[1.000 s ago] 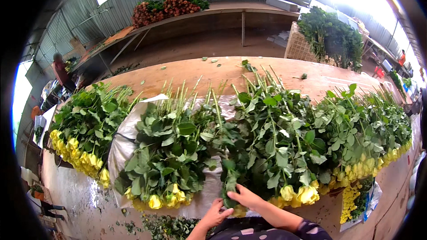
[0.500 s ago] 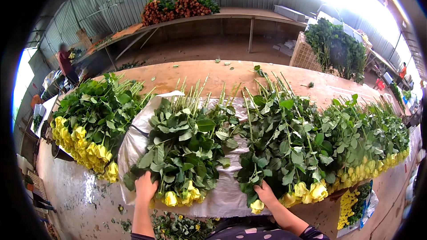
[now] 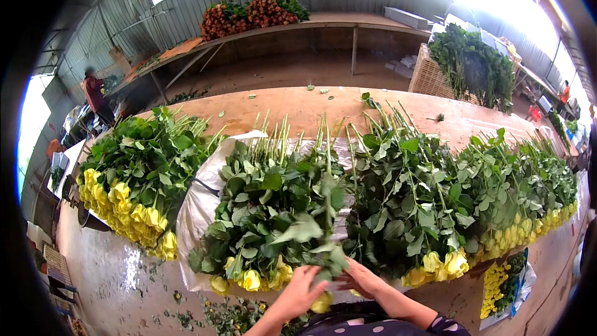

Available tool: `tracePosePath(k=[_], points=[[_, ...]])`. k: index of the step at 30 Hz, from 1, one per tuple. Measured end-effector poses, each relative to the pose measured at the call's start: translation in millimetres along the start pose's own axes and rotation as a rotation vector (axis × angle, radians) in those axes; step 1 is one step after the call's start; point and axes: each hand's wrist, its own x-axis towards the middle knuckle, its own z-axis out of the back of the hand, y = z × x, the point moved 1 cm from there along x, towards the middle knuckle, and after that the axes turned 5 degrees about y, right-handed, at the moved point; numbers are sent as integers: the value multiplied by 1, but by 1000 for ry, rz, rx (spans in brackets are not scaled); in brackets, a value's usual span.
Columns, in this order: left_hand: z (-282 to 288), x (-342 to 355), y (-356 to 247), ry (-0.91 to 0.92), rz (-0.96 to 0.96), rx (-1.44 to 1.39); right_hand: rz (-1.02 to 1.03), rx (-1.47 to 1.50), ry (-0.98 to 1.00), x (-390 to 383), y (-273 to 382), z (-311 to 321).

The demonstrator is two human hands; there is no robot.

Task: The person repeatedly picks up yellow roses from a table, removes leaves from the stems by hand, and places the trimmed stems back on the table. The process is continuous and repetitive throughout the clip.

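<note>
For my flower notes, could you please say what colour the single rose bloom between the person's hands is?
The rose bloom is yellow, best in the head view.

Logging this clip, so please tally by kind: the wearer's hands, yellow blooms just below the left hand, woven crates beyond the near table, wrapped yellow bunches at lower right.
Hands (left hand, right hand): 2
Yellow bloom: 1
Woven crate: 1
Wrapped yellow bunch: 1
Total: 5

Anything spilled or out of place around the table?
Yes: leafy clippings lie scattered on the floor, and a stray sprig lies on the tabletop, all loose and apart from the yellow rose bunches.
</note>
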Motion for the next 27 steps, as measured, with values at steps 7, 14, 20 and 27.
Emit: tracePosePath(k=[7,14,20,27], points=[[26,39,43,-217,318,918,308,67,-238,-46,43,-21],[61,25,69,-100,349,977,434,-796,-580,-130,143,26],[122,19,68,-99,482,916,406,-1950,-1046,-153,169,72],[125,21,73,-78,413,693,111,-857,-149,17,60,4]])
